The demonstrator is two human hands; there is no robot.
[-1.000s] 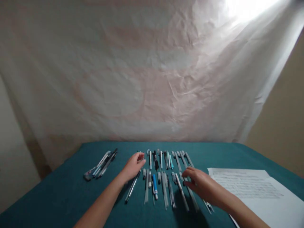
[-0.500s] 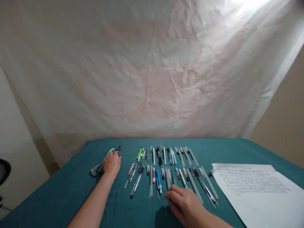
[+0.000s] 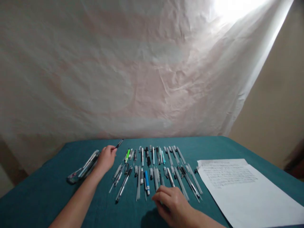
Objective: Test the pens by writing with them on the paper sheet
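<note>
My left hand [image 3: 106,160] is closed on a slim dark pen [image 3: 120,143], raised off the cloth, its tip pointing away to the upper right. Beside that wrist lies a clear pouch [image 3: 73,177] with pens in it, partly covered by my forearm. My right hand [image 3: 171,202] hovers low over the near edge of the pens, fingers curled; whatever they may hold is hidden. Just left of it lies a blue pen [image 3: 147,182]. A bright green pen [image 3: 127,155] is in the far row, close to my left hand.
Two rough rows of disassembled pens, clear barrels [image 3: 181,183], caps and refills spread across the green tablecloth [image 3: 99,212]. Sheets of paper [image 3: 247,196], the top one with handwriting, lie at the right. A pale wrinkled sheet [image 3: 142,79] hangs behind the table.
My left hand has lifted from the pouch, bringing a dark pen up with it. The view has turned right, so everything sits farther left. My right hand keeps its curled pose.
</note>
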